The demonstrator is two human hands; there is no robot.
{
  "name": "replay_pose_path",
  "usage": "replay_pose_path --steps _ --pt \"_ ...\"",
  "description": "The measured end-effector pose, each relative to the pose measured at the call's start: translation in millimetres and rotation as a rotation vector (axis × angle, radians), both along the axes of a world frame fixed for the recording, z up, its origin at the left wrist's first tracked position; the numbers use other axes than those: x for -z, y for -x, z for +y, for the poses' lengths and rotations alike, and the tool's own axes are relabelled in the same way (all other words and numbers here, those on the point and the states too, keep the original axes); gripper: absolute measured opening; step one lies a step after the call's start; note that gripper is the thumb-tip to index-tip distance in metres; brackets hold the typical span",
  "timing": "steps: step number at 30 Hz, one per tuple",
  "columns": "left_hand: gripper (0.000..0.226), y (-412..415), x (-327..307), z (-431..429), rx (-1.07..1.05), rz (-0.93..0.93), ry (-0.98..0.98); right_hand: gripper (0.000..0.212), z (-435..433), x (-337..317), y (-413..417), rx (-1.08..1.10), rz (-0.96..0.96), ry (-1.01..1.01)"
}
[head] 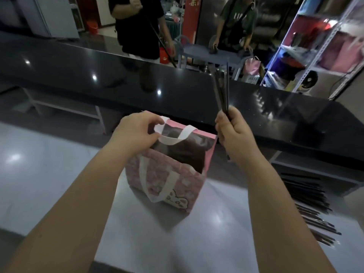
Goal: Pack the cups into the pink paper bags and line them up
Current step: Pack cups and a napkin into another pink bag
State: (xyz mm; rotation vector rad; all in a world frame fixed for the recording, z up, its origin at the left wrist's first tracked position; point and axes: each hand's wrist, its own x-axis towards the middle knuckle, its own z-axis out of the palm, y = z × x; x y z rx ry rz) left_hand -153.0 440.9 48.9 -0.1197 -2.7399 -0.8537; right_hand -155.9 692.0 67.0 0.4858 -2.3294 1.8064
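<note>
Left grip (137, 133): pinches white handle (170, 141) of pink bag (167, 180), mid-frame on bench (137, 229). Right grip (234, 133): clutches dark strips (221, 89) upright.

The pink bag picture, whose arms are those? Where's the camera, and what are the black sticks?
Those arms belong to one person, no robot. There is just one picture, taken by a camera worn on the person's head, looking down. The left hand pinches a white handle of the pink bag, which stands on a pale table. The right hand grips thin dark sticks, maybe straws, raised beside the bag. A pile of sticks lies on the table at the right. The bag's inside is too dark to tell what it holds. Behind the black counter two other people stand.
</note>
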Motion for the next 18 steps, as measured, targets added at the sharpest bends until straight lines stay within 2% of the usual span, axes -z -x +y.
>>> replay_pose_path --steps 4,6,9,12,15,18 --pt "0.033 23.9 0.0 -37.3 0.141 -0.070 0.017 0.009 -67.1 -10.3 14.1 -0.122 0.027 -0.020" --pt "0.040 36.9 3.0 -47.6 0.240 -0.130 0.048 0.010 -92.1 -7.5 19.4 -0.123 0.042 -0.048" --pt "0.066 53.1 7.9 -54.7 0.389 -0.208 0.067 0.013 -112.9 6.3 24.5 -0.116 0.001 -0.058" --pt "0.092 64.3 10.7 -54.3 0.509 -0.207 0.160 0.016 -110.7 23.1 23.2 -0.121 -0.059 -0.134" --pt "0.114 72.9 15.4 -49.5 0.562 -0.282 0.201 0.026 -98.2 30.8 18.1 -0.119 -0.102 -0.197" --pt "0.126 78.3 19.4 -43.9 0.575 -0.331 0.213 0.028 -89.8 31.4 15.5 -0.117 -0.156 -0.223"
